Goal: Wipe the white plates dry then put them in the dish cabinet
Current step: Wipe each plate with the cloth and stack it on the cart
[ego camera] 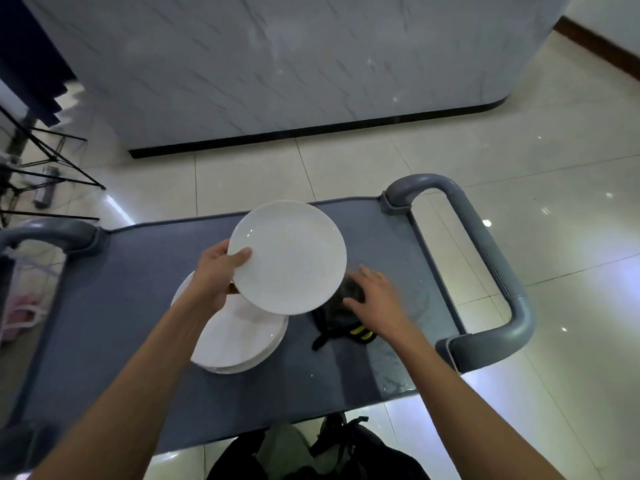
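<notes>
**Plate lifted over the cart top**

A marble-look counter wall [294, 64] rises beyond the cream tiled floor [554, 168]. The grey cart [121, 323] (its top serves as the table) carries a stack of white plates [235, 344] and a dark cloth [343, 317]. The left hand [218, 275] grasps one white plate [287, 258] by its rim; the right hand [375, 296], fingers spread, rests on the cloth.

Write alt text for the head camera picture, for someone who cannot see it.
A person's left hand holds a white plate above a stack of white plates on a grey cart. The right hand, fingers spread, reaches onto a dark cloth beside the stack.
</notes>
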### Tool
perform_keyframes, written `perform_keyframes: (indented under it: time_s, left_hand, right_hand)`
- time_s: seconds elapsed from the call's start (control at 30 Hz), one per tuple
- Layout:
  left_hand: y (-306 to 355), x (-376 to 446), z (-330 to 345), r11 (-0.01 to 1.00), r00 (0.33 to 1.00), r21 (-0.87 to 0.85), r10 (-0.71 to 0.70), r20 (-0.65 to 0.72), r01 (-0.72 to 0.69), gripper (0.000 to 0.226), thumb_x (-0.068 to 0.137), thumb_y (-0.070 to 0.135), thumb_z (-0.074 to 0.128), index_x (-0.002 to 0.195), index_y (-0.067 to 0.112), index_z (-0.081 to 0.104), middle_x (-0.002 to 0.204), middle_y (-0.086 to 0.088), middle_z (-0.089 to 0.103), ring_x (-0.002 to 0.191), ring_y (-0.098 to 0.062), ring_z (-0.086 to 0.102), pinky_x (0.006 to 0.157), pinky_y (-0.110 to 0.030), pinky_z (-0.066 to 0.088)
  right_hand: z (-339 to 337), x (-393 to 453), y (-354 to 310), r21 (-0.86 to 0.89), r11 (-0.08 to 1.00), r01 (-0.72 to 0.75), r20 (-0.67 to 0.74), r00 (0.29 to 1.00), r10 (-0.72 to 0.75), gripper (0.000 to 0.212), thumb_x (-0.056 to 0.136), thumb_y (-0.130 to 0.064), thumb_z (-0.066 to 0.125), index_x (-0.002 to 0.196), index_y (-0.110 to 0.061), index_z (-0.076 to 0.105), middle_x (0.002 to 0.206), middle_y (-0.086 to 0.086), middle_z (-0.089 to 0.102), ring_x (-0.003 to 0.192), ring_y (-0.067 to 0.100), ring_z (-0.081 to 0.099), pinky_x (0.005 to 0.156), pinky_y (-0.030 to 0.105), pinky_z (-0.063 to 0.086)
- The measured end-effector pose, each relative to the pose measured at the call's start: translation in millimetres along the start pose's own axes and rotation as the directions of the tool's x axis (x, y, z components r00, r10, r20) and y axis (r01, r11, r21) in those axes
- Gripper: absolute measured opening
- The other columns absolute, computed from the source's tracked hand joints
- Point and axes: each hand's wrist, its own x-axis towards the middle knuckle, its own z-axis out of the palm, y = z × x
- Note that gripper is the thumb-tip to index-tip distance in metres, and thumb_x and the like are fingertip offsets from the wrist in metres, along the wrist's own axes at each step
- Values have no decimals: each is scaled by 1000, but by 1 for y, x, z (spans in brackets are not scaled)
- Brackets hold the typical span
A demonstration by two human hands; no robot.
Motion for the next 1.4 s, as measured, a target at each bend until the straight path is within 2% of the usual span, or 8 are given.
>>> perform_keyframes:
  time_s: [0.1, 0.2, 0.47, 0.73, 0.9, 1.07, 1.27, 1.4]
  left_hand:
    - [-5, -5, 1, 999, 996, -42, -7, -84, 3, 15, 97, 18, 62, 105, 28, 68, 108, 1, 72, 100, -27, 66, 64, -41, 57]
    - [-11, -11, 2, 998, 988, -60, -20, -152, 11, 14, 97, 18, 62, 105, 28, 68, 110, 0, 71, 102, -28, 65, 68, -44, 57]
    - [-23, -31, 4, 993, 974, -114, -10, -226, -16, 17, 95, 15, 62, 103, 28, 70, 107, 0, 73, 100, -28, 66, 72, -47, 60]
    - [-30, -40, 7, 982, 970, -190, -29, -240, -18, 22, 93, 10, 64, 112, 20, 70, 105, -4, 74, 94, -29, 67, 56, -38, 59]
    - [-33, -45, 9, 970, 974, -239, -19, -227, -37, 30, 92, 8, 63, 121, 15, 67, 109, -6, 72, 97, -31, 67, 60, -40, 60]
    - [-29, -48, 25, 967, 981, -247, 5, -193, -54, 26, 92, 3, 61, 112, 17, 69, 101, -4, 75, 92, -30, 68, 63, -41, 60]
    - [-27, -54, 49, 967, 990, -246, 33, -136, -66, 25, 91, -1, 59, 113, 9, 68, 99, -9, 75, 90, -34, 68, 70, -48, 61]
    - [-25, -59, 61, 973, 993, -218, 58, -104, -79, 24, 91, -3, 59, 110, 7, 69, 99, -13, 75, 87, -34, 70, 69, -48, 60]
  right_hand:
    - [25, 3, 1, -183, 983, 7, 176, 984, 26, 87, 83, -68, 60, 155, -48, 16, 169, 0, -1, 153, 35, -12, 117, 67, 12]
    - [40, 6, 1, -311, 949, 48, 225, 974, 24, 92, 80, -76, 56, 155, -50, 9, 168, 3, -8, 148, 42, -24, 113, 74, 8]
    - [35, 9, 5, -332, 939, 91, 170, 985, -35, 71, 88, -60, 61, 149, -41, 31, 159, 6, 20, 147, 48, 2, 104, 62, 38]
    - [36, -6, 25, -214, 958, 191, 49, 982, -185, 53, 88, -25, 65, 138, -32, 49, 143, -3, 43, 131, 33, 30, 92, 47, 50]
    - [10, -11, 45, 256, 958, 129, -176, 981, -85, 53, 77, -4, 70, 129, -17, 63, 125, 1, 63, 116, 25, 55, 98, 27, 41]
    - [-48, -17, 26, 469, 844, 259, -426, 904, -41, 42, 86, -15, 72, 121, -36, 62, 110, -19, 64, 103, -1, 59, 83, 12, 45]
    - [-73, -19, -16, 410, 824, 391, -434, 878, -200, 49, 83, -24, 77, 126, -35, 56, 116, -19, 60, 106, -2, 55, 87, 8, 43]
    - [-64, -13, -42, 273, 827, 492, -436, 829, -349, 47, 77, -7, 78, 121, -16, 63, 124, -2, 62, 116, 16, 56, 97, 37, 49]
